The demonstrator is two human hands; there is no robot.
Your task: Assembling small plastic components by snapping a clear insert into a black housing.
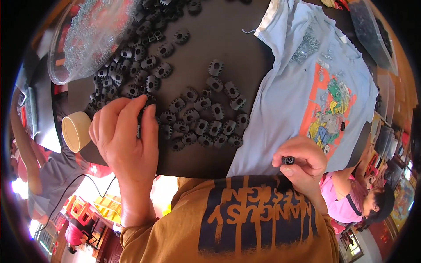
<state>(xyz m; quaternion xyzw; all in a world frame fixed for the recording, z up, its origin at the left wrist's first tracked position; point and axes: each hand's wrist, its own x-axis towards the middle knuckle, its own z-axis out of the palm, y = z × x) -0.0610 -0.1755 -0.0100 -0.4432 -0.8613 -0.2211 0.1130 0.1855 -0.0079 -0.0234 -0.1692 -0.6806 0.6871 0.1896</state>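
Observation:
My left hand (123, 131) reaches over the near edge of a spread of small black ribbed plastic pieces (191, 116), each with a hole in it. Its thumb and index finger pinch one black piece (150, 100) at the edge of the heap. Close to my body, my right hand (305, 160) has its fingers curled round a small black plastic part (288, 161) with a round opening facing up. Beneath and beyond that hand lies a light blue printed T-shirt (276, 109), with a cluster of small metal springs (305, 47) on it.
A clear plastic tub (57, 72) full of metal springs stands at the far left of the dark table (237, 30). A cream cup-like container (75, 131) sits by the left edge. Clear bins (372, 33) line the right. Other people (344, 197) are nearby.

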